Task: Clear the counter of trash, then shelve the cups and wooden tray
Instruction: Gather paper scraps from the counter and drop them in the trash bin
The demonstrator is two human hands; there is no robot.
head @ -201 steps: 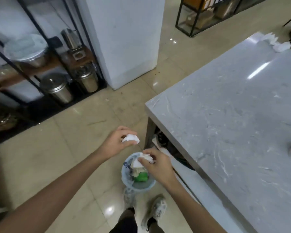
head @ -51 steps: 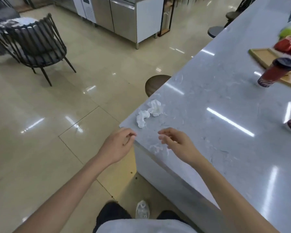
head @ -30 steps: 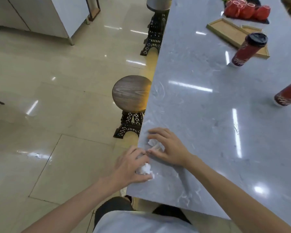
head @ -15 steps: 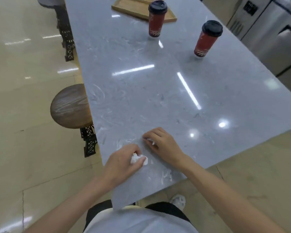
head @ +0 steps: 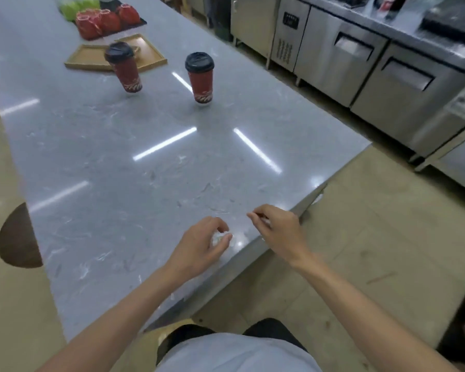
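The left hand hovers over the near corner of the grey marble counter, its fingers curled round a small crumpled white tissue wad that shows between thumb and fingertips. Just to its right, the right hand hangs above the counter's edge with forefinger and thumb pinched together; a sliver of white shows under the fingers, most likely a second scrap of tissue, though too little is visible to be sure of it. The two hands are near each other but apart, both bare forearms reaching in from the bottom of the view.

Left of the left hand's fingers, past the counter's far long edge, part of a round dark wooden stool sticks out over the tiled floor. Well beyond the fingertips of both hands, two red paper cups with black lids stand upright on the stone: the left cup and the right cup, apart from one another. Directly behind the left cup lies a shallow wooden tray. Farther still sits a cluster of red mugs on a dark mat, with green ones beyond. Off to the right of the right hand, across the floor, runs a line of stainless steel cabinets
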